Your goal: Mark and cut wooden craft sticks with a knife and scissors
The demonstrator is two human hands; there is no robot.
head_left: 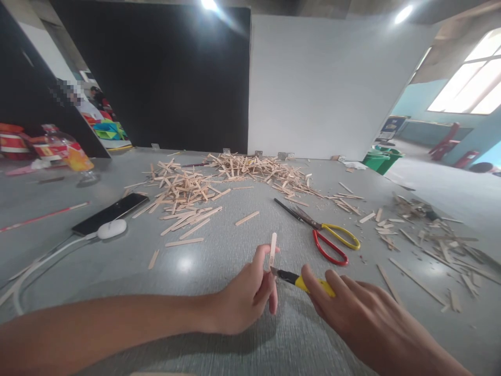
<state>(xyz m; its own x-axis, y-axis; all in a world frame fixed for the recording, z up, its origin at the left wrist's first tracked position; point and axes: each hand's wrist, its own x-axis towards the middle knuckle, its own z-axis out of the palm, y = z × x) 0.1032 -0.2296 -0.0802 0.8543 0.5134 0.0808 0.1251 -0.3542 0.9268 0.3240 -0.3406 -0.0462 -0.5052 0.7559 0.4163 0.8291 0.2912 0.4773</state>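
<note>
Both forearms (pixel 109 326) are reaching in from the lower corners and converging on one working point. With my left hand (pixel 245 297) I am pinching a pale wooden stick (pixel 273 248) between thumb and fingers, its rounded end pointing up and away from me. I am gripping it low, presumably to brace it near the blade. With my right hand (pixel 356 308) I am grasping a yellow-handled utility knife (pixel 302 283), fingers curling over the handle, and I am directing its blade (pixel 275 271) at the stick's lower part (contact is looking likely, but I cannot confirm it). I am holding stick and knife above the gray table (pixel 133 271), probably to give the blade free room.

Just beyond the knife, red-and-yellow-handled scissors (pixel 316 225) are lying slightly open, their handles pointing rightward, apparently within easy reach. One loose stick (pixel 247 218) is lying ahead of my left hand. Farther out, a left stick pile (pixel 183 183) is merging into a rear stick pile (pixel 250 166). Wood scraps (pixel 442 243) are lying scattered at right, seemingly kept apart from the piles. At left, a phone (pixel 111 213) is resting beside a white corded device (pixel 111 228), perhaps to stay outside the blade's path. Behind everything, a black panel (pixel 156 73) and a white panel (pixel 321 83) are bounding the far edge.
</note>
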